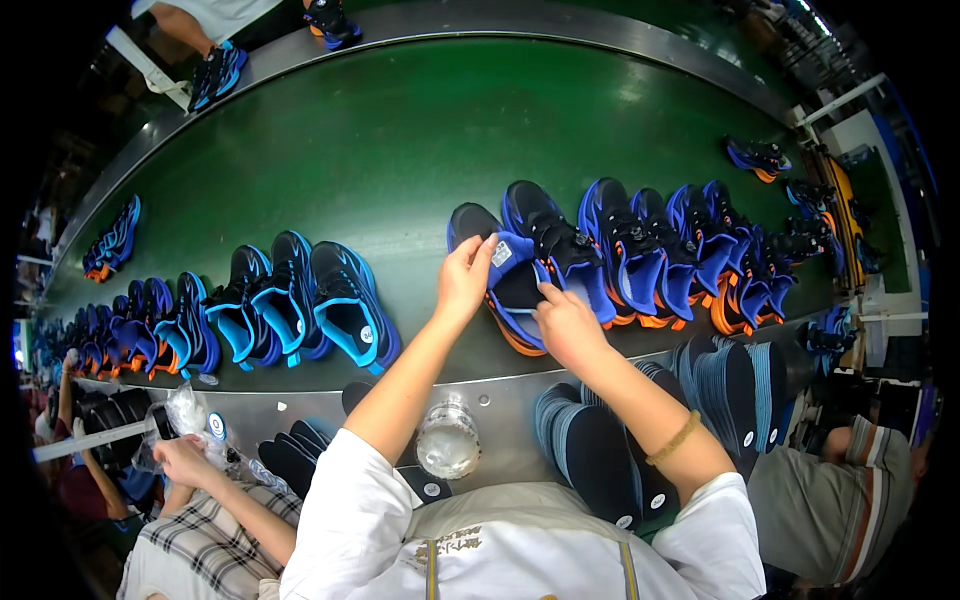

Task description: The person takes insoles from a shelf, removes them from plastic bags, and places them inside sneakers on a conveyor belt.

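A black sneaker [471, 221] with blue lining and an orange-edged sole lies on the green belt in front of me. My left hand [465, 281] pinches its blue tongue, which carries a white label, and pulls it up from the opening. My right hand [572, 327] is curled at the collar near the heel, index finger and thumb at the edge. A dark surface shows inside the shoe between my hands; whether it is a loose insole I cannot tell. Right beside it stands another black and blue sneaker [541, 218], toe pointing away.
More orange-soled sneakers [610, 215] line the green belt [430, 120] to the right; light-blue-trimmed sneakers [345, 290] stand left. Stacked insoles [585, 450] lie on the metal edge near my right arm. A clear jar [448, 440] stands between my arms. A co-worker's hand [185, 462] holds clear plastic at left.
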`<action>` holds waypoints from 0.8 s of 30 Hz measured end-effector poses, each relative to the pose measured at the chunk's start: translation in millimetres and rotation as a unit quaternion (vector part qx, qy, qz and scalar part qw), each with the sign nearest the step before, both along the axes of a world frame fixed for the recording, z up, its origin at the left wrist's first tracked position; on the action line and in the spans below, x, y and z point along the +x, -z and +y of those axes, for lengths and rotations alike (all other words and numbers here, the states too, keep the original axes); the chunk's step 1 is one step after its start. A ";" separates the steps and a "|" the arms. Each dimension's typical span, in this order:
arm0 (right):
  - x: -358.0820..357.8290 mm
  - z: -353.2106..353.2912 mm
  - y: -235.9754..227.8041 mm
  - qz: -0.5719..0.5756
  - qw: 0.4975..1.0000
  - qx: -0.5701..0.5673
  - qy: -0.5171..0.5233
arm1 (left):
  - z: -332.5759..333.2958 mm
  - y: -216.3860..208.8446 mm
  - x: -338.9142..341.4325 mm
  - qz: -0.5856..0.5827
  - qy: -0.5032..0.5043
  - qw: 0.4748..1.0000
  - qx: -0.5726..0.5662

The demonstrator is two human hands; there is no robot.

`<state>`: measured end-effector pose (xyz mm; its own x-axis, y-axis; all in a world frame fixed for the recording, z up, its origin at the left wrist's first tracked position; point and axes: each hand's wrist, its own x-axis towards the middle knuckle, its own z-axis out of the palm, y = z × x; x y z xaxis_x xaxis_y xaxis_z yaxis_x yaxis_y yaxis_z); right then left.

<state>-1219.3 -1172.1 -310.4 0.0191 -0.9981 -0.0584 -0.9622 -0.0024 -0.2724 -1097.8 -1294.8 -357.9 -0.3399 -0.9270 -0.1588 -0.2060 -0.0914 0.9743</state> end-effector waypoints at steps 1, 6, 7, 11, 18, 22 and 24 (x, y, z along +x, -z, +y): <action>0.3 -6.9 9.7 0.002 1.000 0.000 0.003 | 2.0 -5.6 -5.4 0.016 0.007 1.000 0.005; 22.0 -27.6 23.4 0.008 0.998 -0.034 0.049 | -0.1 -4.2 -1.7 0.026 -0.004 0.999 0.029; 24.8 -23.5 18.7 0.002 0.996 -0.085 0.038 | -1.2 -6.2 0.9 -0.006 0.008 0.999 0.033; 22.1 -19.7 -36.7 0.037 0.978 0.185 0.088 | -3.5 -15.4 5.3 -0.042 0.046 0.998 0.027; -7.8 -28.4 -5.8 0.000 0.980 0.182 -0.083 | -6.1 -9.9 7.5 -0.096 0.085 0.992 -0.015; 3.8 -38.2 27.0 0.019 0.991 0.094 -0.089 | -11.3 -9.4 6.5 -0.082 0.107 0.991 0.024; 5.0 -41.0 37.6 0.032 0.990 0.111 -0.084 | -9.0 -6.8 5.5 -0.065 0.088 0.994 -0.006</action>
<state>-1214.3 -1213.0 -347.9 0.1737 -0.9437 -0.2817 -0.9686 -0.1121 -0.2219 -1092.3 -1303.9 -351.1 -0.4736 -0.8574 -0.2012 -0.3412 -0.0320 0.9394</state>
